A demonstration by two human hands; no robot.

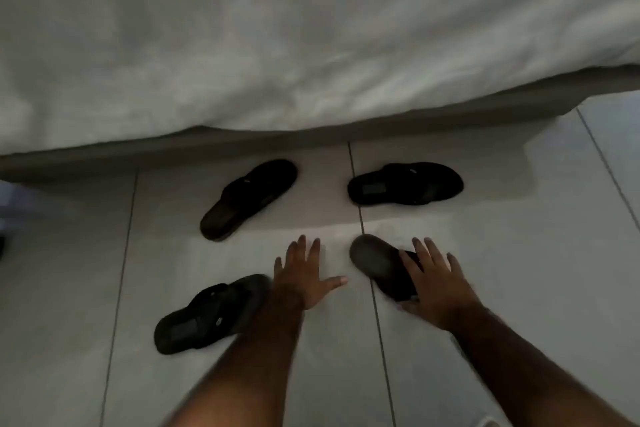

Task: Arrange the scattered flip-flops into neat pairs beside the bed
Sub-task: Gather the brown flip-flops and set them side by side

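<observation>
Black flip-flop (381, 270) under R hand (438, 288), L hand (304, 279) splayed, empty.

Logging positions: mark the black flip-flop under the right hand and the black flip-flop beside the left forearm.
Black flip-flop under right hand (375, 262): head view, bare end.
Black flip-flop beside left forearm (204, 315): head view, strap area.

Your right hand (437, 288) lies spread on a dark flip-flop (377, 265); its upturned face looks matt, smooth, rubbery. The flip-flop by your left forearm (207, 314) shows a dull foam-like footbed and matt straps. Your left hand (304, 276) is spread flat above pale floor tile (485, 253), smooth with a soft sheen and thin dark grout lines. Beyond both hands, white bed cloth (277, 38) looks matt, soft, wrinkled. The two farther flip-flops (249, 198) (405, 184) look matt black; finer texture is too dim to tell.
</observation>
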